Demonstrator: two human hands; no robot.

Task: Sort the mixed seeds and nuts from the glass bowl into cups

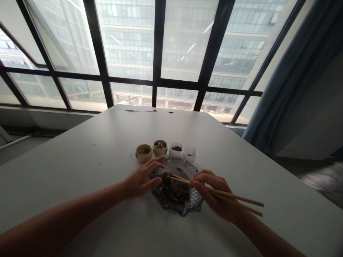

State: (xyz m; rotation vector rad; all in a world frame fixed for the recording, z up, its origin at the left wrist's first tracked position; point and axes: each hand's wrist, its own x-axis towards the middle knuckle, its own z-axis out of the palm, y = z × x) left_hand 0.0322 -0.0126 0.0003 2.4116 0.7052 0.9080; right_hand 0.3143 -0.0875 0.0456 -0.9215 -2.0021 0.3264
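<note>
A glass plate with a wavy rim [197, 207] holds a heap of dark brown pieces [174, 191] with a few lighter bits. My right hand [214, 191] is closed around a pair of wooden chopsticks [235, 196], whose tips reach into the upper left of the heap. At the plate's left rim is my left hand [146, 178], fingers apart and holding nothing. Just behind the plate stand a beige round cup [144, 157], a second beige cup with yellowish pieces [160, 150], a white container with dark pieces [175, 153] and another white container with few dark bits [190, 157].
The white table [112, 142] stretches away towards large windows with black frames. Papers [136, 108] lie at its far edge, near two small dark round spots. A blue curtain [284, 82] hangs at the right.
</note>
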